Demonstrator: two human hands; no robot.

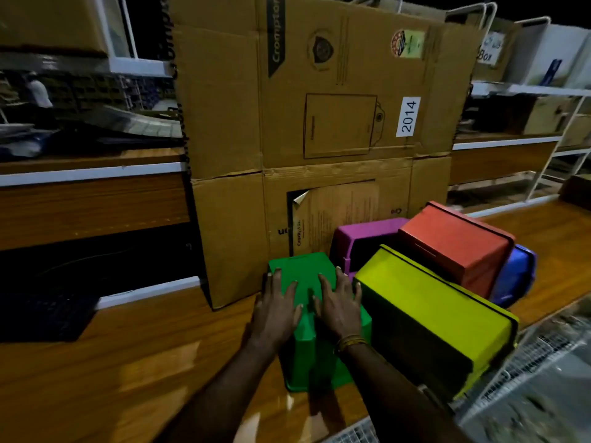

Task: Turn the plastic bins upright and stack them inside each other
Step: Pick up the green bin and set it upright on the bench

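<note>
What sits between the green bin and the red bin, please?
In the head view, the yellow bin and, behind it, the purple bin lie between the green bin and the red bin.

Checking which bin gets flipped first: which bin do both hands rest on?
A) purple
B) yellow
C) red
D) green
D: the left hand and right hand both lie flat, fingers spread, on the upturned base of the green bin.
</note>
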